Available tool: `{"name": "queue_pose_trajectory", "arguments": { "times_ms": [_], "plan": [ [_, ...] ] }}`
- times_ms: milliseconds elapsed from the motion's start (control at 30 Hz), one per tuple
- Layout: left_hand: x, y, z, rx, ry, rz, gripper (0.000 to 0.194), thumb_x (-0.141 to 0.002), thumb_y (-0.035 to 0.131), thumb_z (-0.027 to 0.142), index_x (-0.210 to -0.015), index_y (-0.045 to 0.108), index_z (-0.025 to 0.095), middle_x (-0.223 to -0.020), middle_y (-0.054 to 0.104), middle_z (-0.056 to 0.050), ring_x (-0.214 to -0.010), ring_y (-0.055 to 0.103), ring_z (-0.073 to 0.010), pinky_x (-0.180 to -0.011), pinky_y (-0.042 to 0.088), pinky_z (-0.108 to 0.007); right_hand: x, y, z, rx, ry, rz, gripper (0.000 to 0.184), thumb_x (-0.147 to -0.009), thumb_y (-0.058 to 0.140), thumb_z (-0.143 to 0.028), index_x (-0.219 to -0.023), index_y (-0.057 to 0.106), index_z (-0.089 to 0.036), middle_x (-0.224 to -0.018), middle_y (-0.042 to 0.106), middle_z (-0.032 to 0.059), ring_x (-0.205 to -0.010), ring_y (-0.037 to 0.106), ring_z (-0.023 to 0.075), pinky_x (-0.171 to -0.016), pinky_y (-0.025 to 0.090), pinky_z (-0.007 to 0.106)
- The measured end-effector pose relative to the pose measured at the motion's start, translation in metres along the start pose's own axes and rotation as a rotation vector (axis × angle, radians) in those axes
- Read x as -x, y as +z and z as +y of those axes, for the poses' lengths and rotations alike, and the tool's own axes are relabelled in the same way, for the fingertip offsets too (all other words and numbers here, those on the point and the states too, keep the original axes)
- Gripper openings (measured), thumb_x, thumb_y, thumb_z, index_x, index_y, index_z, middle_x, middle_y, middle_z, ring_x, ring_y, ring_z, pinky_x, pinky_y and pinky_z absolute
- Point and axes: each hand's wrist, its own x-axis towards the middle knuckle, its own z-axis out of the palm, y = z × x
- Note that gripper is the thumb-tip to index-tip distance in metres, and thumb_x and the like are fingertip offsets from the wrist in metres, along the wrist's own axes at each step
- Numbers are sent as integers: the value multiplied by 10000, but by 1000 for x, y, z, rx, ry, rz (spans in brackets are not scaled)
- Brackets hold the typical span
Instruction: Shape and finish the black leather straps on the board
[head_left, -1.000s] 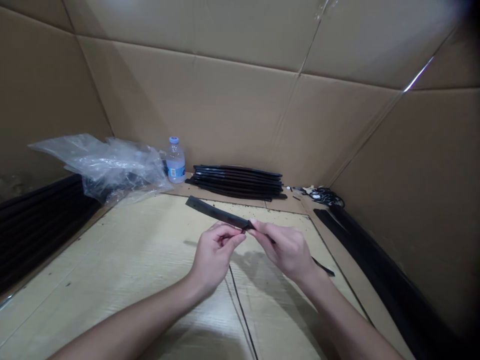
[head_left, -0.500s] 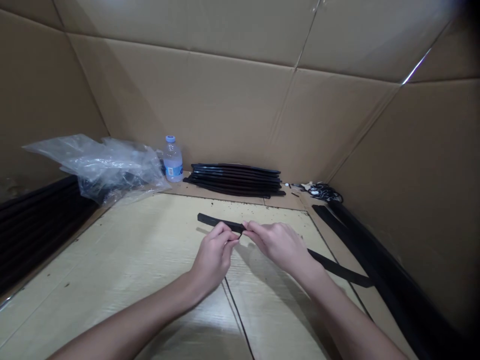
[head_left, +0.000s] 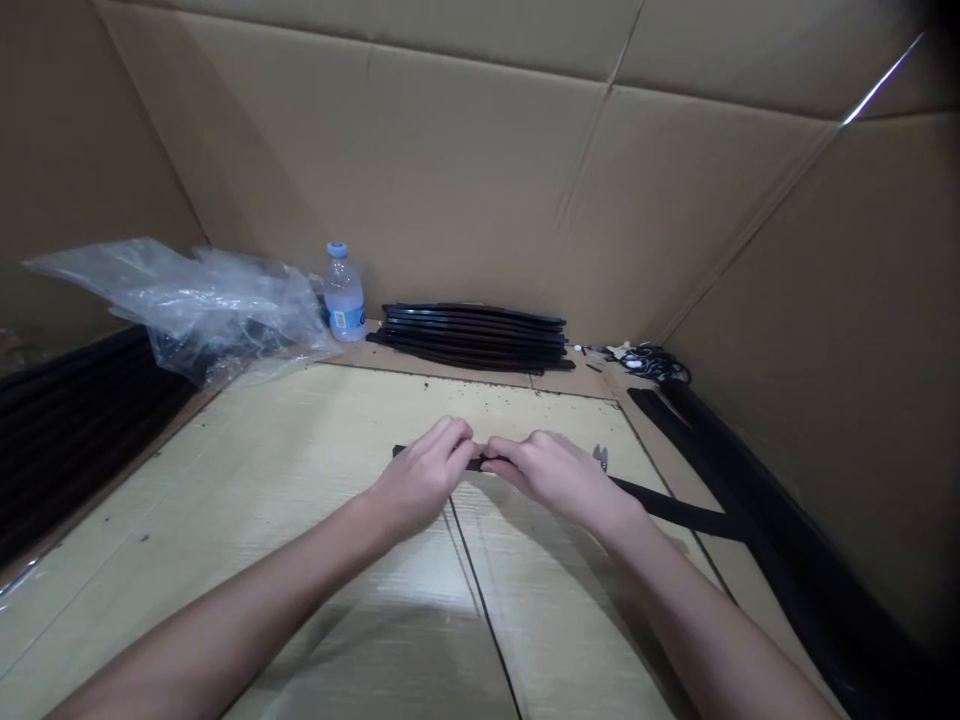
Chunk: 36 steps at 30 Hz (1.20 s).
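Table: the pale yellow table (head_left: 262, 490) is flat and a bit shiny, with dark crumbs near its far edge.
Walls: tall brown cardboard walls (head_left: 450, 180) with fold lines stand at the back and both sides; a thin bright crack (head_left: 883, 80) shows high on the right.
Black strip: the black strip (head_left: 679, 510) runs sideways above the middle of the table, in both hands.
Fingers: left hand (head_left: 427, 470) and right hand (head_left: 555, 475) pinch it, close together.
Cord: a thin black cord (head_left: 484, 600) runs down from near the left hand.
Back edge: a water bottle (head_left: 345, 300) stands between clear plastic bags (head_left: 217, 305) and a black stack (head_left: 472, 338).
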Motion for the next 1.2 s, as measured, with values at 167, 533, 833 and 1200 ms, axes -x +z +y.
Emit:
{"name": "queue_pose_trajectory", "arguments": {
  "times_ms": [167,533,833,1200],
  "plan": [
    [-3,-1,-4,101,-47,45,203,-909,358,146,-937,558,146,-900,481,-61,-866,463,-168,-732,432,-281,-1,2,-2,11,-19,-15,330,-932,331,-467,-973,593,-270,-559,568,-9,-498,502,137,-468,201,246],
    [-14,-6,-6,456,-373,47,173,-822,507,121,-736,656,142,-770,557,-43,-723,536,-139,-670,423,-259,-2,10,-6,144,-60,26,398,-939,273,-486,-963,558,-208,-507,577,10,-433,487,143,-465,135,265],
    [-17,-17,-16,703,-537,-112,126,-744,588,191,-678,681,138,-725,641,-44,-652,561,-142,-578,401,-244,-2,12,-7,167,-195,85,328,-950,319,-419,-1234,463,-338,-535,582,-34,-424,401,106,-478,122,261],
    [-18,-23,-23,923,-609,-230,149,-713,619,241,-704,709,122,-678,688,-57,-627,580,-150,-605,423,-255,-2,8,-8,146,-229,136,319,-955,318,-393,-1117,563,-267,-535,543,-32,-435,327,93,-484,123,270]
  ]
}}
